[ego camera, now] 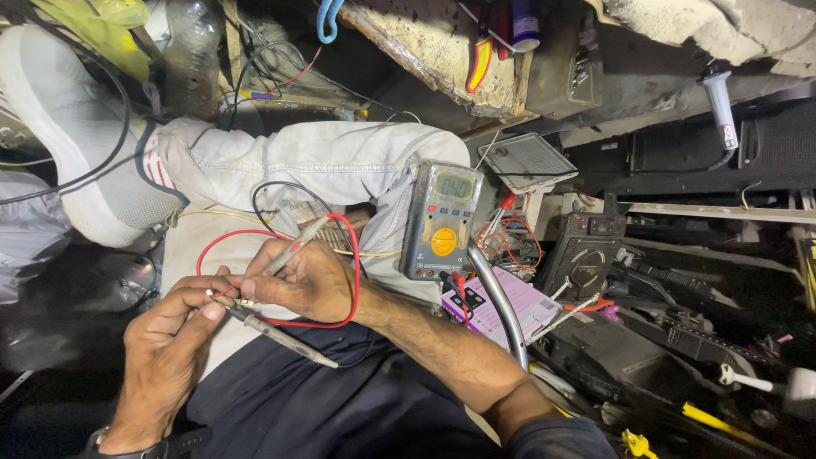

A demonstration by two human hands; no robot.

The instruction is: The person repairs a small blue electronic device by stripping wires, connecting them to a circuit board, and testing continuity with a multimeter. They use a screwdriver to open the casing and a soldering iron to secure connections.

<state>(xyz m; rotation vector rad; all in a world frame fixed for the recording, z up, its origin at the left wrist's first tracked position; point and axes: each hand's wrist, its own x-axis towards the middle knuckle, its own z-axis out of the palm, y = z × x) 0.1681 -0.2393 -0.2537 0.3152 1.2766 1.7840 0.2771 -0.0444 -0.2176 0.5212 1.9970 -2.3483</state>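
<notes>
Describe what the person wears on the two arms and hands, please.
Both hands are bare, with no gloves. The left hand has a dark watch with a dark strap at the wrist. The right hand has a bare forearm; a dark blue sleeve is pushed up near the elbow. No rings are visible.

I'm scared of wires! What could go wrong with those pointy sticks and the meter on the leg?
The two probe tips meet close together between the left hand and right hand; one might slip off the small part. The multimeter leans on a knee and could slide. The red lead loops round the wrist and may snag.
</notes>
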